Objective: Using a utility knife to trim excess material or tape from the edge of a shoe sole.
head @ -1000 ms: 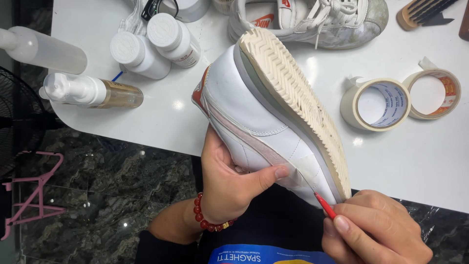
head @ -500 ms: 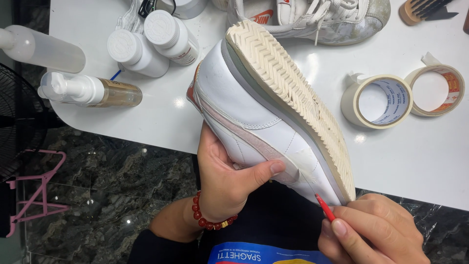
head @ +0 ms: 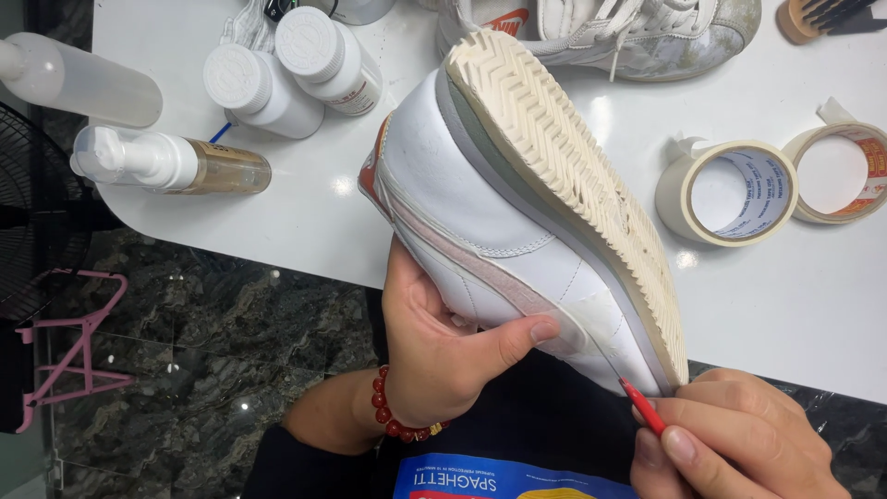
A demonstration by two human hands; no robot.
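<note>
A white leather sneaker with a pale pink side stripe and a cream zigzag rubber sole is held tipped on its side above the edge of the white table, sole turned up and to the right, so that the seam between upper and sole is exposed near the toe. The left hand is wrapped around the upper from below, fingers hidden behind the shoe and the thumb pressed flat on the pink stripe, which keeps the shoe steady. The right hand is closed in a pinch around a thin red-handled tool, whose fine tip is laid against a strip of pale masking tape along the seam.

On the table, 2 rolls of masking tape lie just right of the shoe, 2 white-capped bottles and a clear pump bottle lying on its side are to the left, and a second, dirtier white sneaker rests behind. A bead bracelet is worn on the left wrist. Nothing is seen between tool and seam.
</note>
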